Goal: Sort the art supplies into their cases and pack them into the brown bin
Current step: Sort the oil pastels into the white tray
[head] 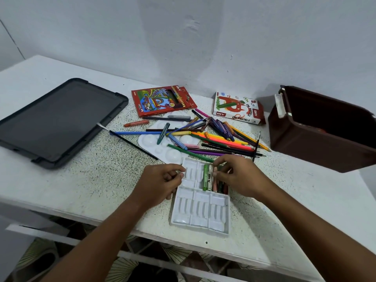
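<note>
Pastel tray: a white moulded tray lies on the speckled table at the near edge, directly under both hands, close enough to fill without reaching.
Pastels in tray: a green stick and a few others sit side by side in the far-right slots; the rest of the slots are bare.
Right hand: the right hand curls its fingers over those sticks, apparently seating one; what it pinches cannot be made out.
Left hand: the left hand, fingers bent, grips the tray's left rim, probably to steady it.
Loose supplies: pencils, pens and pastels lie heaped over a white palette just beyond the tray, unsorted.
Cases: the red pencil box and the oil pastels box wait by the wall.
Brown bin: the brown bin stands open at far right; its dark lid lies at far left.
</note>
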A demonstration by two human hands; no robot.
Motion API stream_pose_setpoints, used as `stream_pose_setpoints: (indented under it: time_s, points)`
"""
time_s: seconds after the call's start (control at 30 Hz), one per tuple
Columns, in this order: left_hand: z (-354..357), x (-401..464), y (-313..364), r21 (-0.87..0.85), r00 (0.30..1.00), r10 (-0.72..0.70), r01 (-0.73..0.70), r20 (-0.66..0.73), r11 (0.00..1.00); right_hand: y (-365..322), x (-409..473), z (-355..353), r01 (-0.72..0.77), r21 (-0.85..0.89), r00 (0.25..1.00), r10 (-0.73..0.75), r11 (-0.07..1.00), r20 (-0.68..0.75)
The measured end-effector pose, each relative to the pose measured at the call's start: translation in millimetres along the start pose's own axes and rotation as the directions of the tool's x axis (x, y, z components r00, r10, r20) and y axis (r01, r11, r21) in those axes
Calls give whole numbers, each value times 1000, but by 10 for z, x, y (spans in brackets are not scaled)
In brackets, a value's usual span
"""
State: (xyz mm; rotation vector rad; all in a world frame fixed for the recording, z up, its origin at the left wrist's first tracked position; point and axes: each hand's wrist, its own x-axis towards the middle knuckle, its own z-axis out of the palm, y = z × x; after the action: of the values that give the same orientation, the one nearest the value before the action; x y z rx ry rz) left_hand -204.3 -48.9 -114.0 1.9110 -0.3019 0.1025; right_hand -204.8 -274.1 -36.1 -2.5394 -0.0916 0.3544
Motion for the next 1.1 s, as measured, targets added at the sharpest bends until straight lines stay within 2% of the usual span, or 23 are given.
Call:
stream_pose_setpoints:
  time_s: [0.17,0.37,0.43,0.57,0.63,0.67,0.7,0.77,0.8,0.87,0.97,1.1]
  points:
    - [-6,-4,7,-3,1000,4,-4,-4,1000,-2,-4,34,104,-54,994,-102,993,29]
    - [2,0,9,5,1000,-1,2,-13,1000,-25,28,126,349,-343,937,-335,872,102]
    - [2,-3,11,5,1000,-4,4,-13,1000,-8,50,128,428,-400,899,-425,810,100]
    - [-4,-6,14,-1,1000,-5,5,-11,1000,79,103,88,591,-506,779,-607,628,155]
    - [-7,-5,15,-1,1000,-9,9,-4,1000,136,116,83,613,-509,734,-674,604,84]
    - [-9,-4,19,-2,1000,-8,8,0,1000,142,114,87,607,-446,737,-676,658,5]
    - [-9,-6,23,-3,1000,-7,7,3,1000,133,101,83,572,-318,776,-624,756,-91]
    - [-9,-5,25,-9,1000,-12,12,6,1000,84,90,60,399,62,903,-380,915,-199]
    - [-8,-4,24,-17,1000,-18,18,7,1000,59,91,53,311,225,943,-270,923,-197]
    - [-9,-1,21,-23,1000,-20,21,7,1000,21,101,50,238,393,965,-171,888,-197]
    - [-13,-7,20,-19,1000,-17,17,11,1000,-9,105,59,205,517,974,-122,831,-191]
    - [-19,-10,29,7,1000,3,-3,13,1000,-8,106,91,153,597,983,-59,787,-174]
